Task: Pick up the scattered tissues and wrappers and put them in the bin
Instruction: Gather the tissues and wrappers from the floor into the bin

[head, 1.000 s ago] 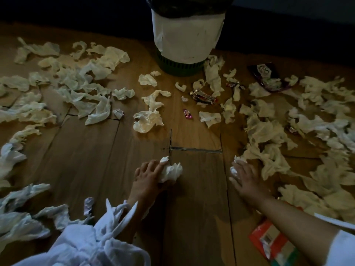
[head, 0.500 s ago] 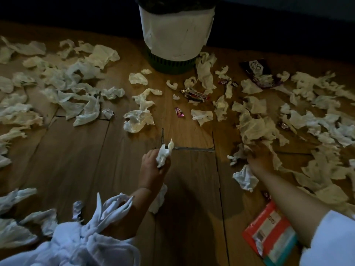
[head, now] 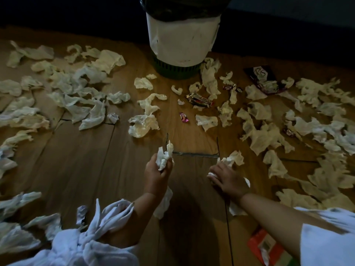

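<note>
My left hand point(head: 156, 172) is raised off the wooden floor and closed around a crumpled white tissue point(head: 164, 154) that sticks up above the fingers. My right hand point(head: 228, 181) lies low on the floor over white tissue point(head: 231, 159), with bits poking out at its fingertips and by the wrist. The bin point(head: 182, 41), white-sided with a black liner and a dark green base, stands at the top centre. Crumpled tissues point(head: 143, 124) cover the floor left and right. A pink wrapper point(head: 184, 117) and a shiny candy wrapper point(head: 199, 100) lie in front of the bin.
A dark snack packet point(head: 262, 78) lies right of the bin. A red and green packet point(head: 269, 248) sits at the bottom right by my right sleeve. A dense pile of tissues point(head: 76, 89) fills the left. Bare floor boards point(head: 80, 162) lie between my hands and the left pile.
My left hand lifted its tissue off the floor. My right hand reached out to the right-hand tissues, then pulled back toward me and now rests on tissue near the centre.
</note>
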Demonstrator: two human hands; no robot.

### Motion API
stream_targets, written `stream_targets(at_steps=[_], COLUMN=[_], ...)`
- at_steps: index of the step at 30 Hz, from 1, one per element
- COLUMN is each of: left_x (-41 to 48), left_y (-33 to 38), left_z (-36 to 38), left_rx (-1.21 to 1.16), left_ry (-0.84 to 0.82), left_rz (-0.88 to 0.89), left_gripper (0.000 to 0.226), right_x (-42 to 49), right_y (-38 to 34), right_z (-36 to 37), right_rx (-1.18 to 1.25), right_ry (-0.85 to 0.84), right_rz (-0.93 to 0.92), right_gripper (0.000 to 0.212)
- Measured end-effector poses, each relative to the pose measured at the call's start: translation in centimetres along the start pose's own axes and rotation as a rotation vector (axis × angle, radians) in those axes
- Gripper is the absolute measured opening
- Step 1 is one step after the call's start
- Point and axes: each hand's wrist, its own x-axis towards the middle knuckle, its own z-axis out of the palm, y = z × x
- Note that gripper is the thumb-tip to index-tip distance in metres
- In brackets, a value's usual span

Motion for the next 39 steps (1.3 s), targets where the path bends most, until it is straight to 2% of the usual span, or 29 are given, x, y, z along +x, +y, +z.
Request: stream_targets(at_steps=[1, 4, 6, 10, 16, 20, 25, 34, 39], left_x=[0.1, 0.8, 1.8, 4.3, 7.9, 9.6, 14.0, 26.9, 32.2], left_y=[-0.2, -0.5, 0.0, 4.8, 16.3, 25.2, 32.7, 34.0, 34.1], left_z=[0.1, 0.2, -0.1, -0.4, 1.4, 3.8, 4.5, 3.9, 5.7], left_rx=[-0.009, -0.043, -0.037, 0.030, -0.018, -0.061, -0.084, -0.332, -0.540], left_ry=[0.003, 0.027, 0.063, 0.165, 0.355, 0.369, 0.334, 0.424, 0.501], left_rz=[-0.005, -0.021, -0.034, -0.002, -0.064, -0.157, -0.136, -0.076, -0.069], left_gripper=[0.017, 0.004, 0.020, 0.008, 0.015, 0.021, 0.027, 0.037, 0.041], right_x=[0.6, 2.7, 4.5, 8.5, 12.6, 14.6, 19.1, 31.1, 38.4], right_y=[0.4, 0.1, -0.9, -3.4, -6.4, -7.6, -8.6, -10.9, -13.2], right_z=[-0.3, -1.3, -2.6, -8.6, -20.6, -27.2, -31.8, -34.8, -37.7], right_rx=[0.060, 0.402, 0.580, 0.778, 0.884, 1.063, 1.239, 1.319, 1.287], right_ry=[0.012, 0.112, 0.148, 0.057, 0.081, 0.167, 0.215, 0.392, 0.601], right_rz=[-0.002, 0.131, 0.175, 0.180, 0.163, 0.213, 0.247, 0.285, 0.307], right_gripper=[0.044, 0.017, 0.021, 0.025, 0.026, 0.029, 0.034, 0.034, 0.044])
